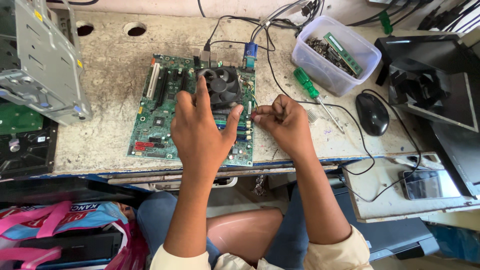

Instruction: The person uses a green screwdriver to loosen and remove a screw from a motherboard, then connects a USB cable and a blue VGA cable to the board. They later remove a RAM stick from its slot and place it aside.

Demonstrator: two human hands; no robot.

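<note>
A green motherboard [162, 117] lies flat on a worn, pale bench [110, 75], near its front edge. A black cooling fan [222, 84] on a finned heat sink sits on the board's upper right part. The left hand [200, 131] rests palm down over the board with its fingers spread: the index finger reaches up onto the fan's edge and the thumb stretches out to the right, beside the heat sink's lower corner. The right hand [281, 122] is at the board's right edge, fingers curled and pinched together on something small; what it pinches cannot be made out. Thin black wires [280, 87] run from the top of the bench down toward this hand.

A green-handled screwdriver [312, 95] lies at a slant just right of the right hand, and a black mouse [372, 114] sits further right. Behind them a clear plastic tub [334, 55] holds screws and a green memory stick. A grey metal computer chassis [42, 60] stands at the left, and a phone [430, 184] lies on a lower shelf at the right
</note>
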